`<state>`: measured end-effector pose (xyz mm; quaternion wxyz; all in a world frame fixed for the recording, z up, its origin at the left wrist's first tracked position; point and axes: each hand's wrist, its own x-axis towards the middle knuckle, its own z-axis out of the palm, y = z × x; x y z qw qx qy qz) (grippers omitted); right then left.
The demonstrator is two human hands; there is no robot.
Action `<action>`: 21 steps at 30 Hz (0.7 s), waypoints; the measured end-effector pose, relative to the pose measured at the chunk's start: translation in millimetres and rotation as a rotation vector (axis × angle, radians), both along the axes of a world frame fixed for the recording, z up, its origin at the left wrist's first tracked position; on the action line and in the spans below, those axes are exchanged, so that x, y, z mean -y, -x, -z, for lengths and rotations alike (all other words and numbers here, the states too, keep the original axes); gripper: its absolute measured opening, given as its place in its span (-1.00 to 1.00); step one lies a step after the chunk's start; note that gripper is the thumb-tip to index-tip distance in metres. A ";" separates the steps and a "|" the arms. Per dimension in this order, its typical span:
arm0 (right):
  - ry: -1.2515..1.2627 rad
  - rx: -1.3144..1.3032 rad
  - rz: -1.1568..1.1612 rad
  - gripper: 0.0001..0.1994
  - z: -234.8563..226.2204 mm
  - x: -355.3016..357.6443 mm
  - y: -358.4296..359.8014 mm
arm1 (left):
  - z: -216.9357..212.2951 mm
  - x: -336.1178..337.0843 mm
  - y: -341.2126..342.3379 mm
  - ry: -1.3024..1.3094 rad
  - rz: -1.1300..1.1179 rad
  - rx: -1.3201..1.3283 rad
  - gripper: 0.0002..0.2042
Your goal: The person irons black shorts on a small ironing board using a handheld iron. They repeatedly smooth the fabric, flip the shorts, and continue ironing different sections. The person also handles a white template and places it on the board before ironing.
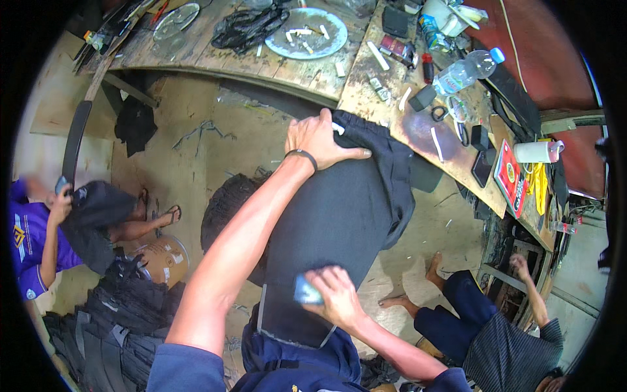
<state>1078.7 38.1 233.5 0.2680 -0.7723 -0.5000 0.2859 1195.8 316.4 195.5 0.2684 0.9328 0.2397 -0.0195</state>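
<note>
I see L hand (318,140) spread flat pinning dark trousers (339,209) on lap/bench edge, R hand (333,295) gripping small blue block (305,291) on cloth; risk: fabric slips w/ weak hold, marks skew.

A round plate (307,34) with chalk sticks, a clear water bottle (467,70) and scissors (439,113) sit on the wooden desk (366,88).

wooden workbench (366,85), plate (307,34), water bottle (467,70)
</note>
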 end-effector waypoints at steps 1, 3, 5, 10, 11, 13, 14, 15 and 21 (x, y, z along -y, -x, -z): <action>-0.020 -0.082 -0.077 -0.15 2.3 4.7 -1.0 | 0.1 -0.7 -0.7 -0.001 -0.012 -0.006 0.17; -0.189 0.206 0.029 -0.31 -7.9 -21.8 -55.9 | -0.2 -0.8 -2.0 0.016 -0.016 -0.041 0.16; -0.172 0.291 0.226 -0.29 -4.1 -34.9 -80.2 | -0.2 0.3 -2.7 -0.013 -0.028 -0.032 0.18; -0.079 0.118 0.157 -0.30 -11.2 5.3 -6.0 | 0.7 1.0 -3.0 -0.037 -0.013 -0.042 0.21; -0.103 0.036 0.092 -0.29 -16.1 7.5 -7.7 | 1.3 1.1 -2.9 -0.038 -0.017 -0.015 0.21; -0.192 0.226 0.174 -0.34 -14.6 -2.0 -50.3 | 2.6 0.9 -2.1 -0.028 -0.019 -0.007 0.21; -0.256 0.327 0.329 -0.36 -13.2 -14.6 -74.0 | 3.2 1.3 -1.3 -0.029 -0.027 -0.003 0.19; -0.231 0.339 0.339 -0.37 -10.7 -8.4 -65.4 | 3.6 1.5 -1.1 -0.057 -0.030 0.011 0.18; -0.023 0.040 0.139 -0.34 -17.6 10.9 -6.8 | -1.6 1.6 -2.1 -0.029 -0.024 -0.047 0.19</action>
